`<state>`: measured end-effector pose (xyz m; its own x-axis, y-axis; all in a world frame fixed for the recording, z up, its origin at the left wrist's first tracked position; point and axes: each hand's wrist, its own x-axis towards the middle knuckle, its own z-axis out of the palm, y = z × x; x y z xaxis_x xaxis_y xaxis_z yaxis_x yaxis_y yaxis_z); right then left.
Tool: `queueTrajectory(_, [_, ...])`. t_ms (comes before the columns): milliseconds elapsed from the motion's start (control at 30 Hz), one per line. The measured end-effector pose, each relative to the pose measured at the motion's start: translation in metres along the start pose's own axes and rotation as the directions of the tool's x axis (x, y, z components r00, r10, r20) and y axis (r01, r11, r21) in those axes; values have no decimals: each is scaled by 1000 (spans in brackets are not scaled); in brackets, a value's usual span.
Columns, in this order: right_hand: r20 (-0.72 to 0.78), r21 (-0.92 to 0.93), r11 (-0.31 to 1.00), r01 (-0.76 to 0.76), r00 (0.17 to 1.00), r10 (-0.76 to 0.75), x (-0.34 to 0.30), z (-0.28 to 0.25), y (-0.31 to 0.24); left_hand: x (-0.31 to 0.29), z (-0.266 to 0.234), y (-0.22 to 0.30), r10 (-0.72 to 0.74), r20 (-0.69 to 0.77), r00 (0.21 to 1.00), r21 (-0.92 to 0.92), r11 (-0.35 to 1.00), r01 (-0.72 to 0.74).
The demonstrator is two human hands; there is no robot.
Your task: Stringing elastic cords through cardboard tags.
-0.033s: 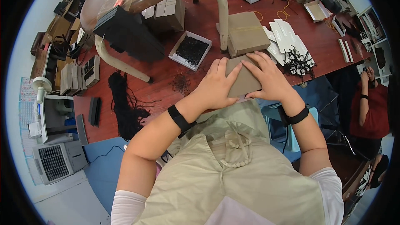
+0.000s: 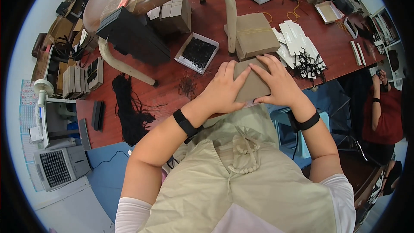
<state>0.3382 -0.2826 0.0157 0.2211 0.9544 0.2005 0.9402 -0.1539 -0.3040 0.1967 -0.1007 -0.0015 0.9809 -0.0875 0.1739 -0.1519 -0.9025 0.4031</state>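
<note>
Grey air cooler (image 2: 60,167), pale-blue stool (image 2: 281,121), and, near the wall, perhaps a white lamp (image 2: 43,88)

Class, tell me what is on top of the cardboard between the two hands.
The left hand and right hand rest over parts of the cardboard; between them, its face shows bare. What the hands cover, and its underside, cannot be seen.

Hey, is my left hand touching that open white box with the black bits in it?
Apart. The head view shows red tabletop between the left hand and the open white box.
</note>
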Motion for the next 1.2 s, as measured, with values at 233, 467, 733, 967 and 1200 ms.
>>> queueTrajectory(233, [-5, 81, 997, -13, 1000, 13, -3, 7, -11, -6, -9, 1, 98, 28, 995, -23, 995, -97])
queueTrajectory(467, [6, 100, 995, -13, 1000, 13, 1, 0, -16, -21, -16, 8, 13, -35, 999, 12, 1000, -12])
queueTrajectory(733, [-403, -2, 974, -226, 891, 206, 16, -81, 0, -110, -83, -21, -211, -196, 958, -68, 977, 201])
queueTrajectory(967, [-397, -30, 912, -408, 843, 364, 78, -57, 18, -177, -73, -32, -420, -277, 864, -13, 901, 434])
queueTrajectory(1200, [-283, 19, 920, -391, 880, 380, 82, -45, 25, -212, -58, -39, -511, -358, 782, -9, 839, 544])
